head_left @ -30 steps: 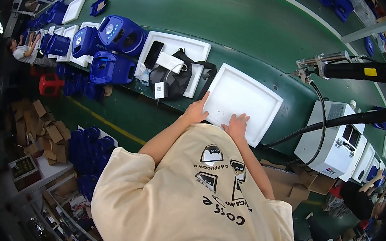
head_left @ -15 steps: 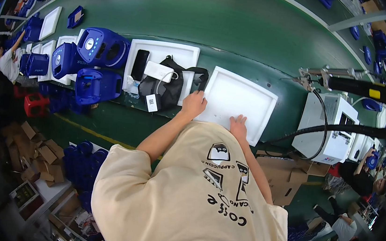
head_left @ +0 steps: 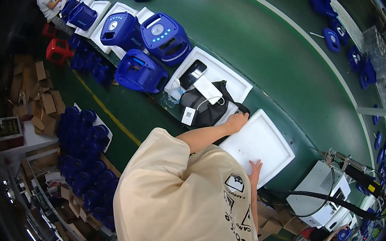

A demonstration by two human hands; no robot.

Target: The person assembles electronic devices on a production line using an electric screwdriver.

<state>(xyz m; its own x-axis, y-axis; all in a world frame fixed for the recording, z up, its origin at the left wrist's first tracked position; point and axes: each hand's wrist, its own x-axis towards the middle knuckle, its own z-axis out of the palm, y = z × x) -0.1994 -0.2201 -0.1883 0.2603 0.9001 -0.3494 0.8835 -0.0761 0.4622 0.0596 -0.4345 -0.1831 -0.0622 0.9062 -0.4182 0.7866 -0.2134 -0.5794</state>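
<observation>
A shallow white foam tray lies tilted at an angle on the green bench in front of me. My left hand is closed at its left edge, right by the strap of a black bag; whether the fingers grip the rim or the strap cannot be told. Near the tray's front rim, my right hand rests with fingers apart, holding nothing. The bag lies partly on a second white tray, together with a white power bank with a cable and a black phone.
Blue plastic housings stand on the bench to the left, one lying open. At the right is a white machine box with a black cable. Several blue parts and cardboard boxes sit on the floor. A co-worker is at far left.
The view has swung round, so the bench now slants down to the right. Both hands stay at the front tray; the right hand's fingers are spread wider.
</observation>
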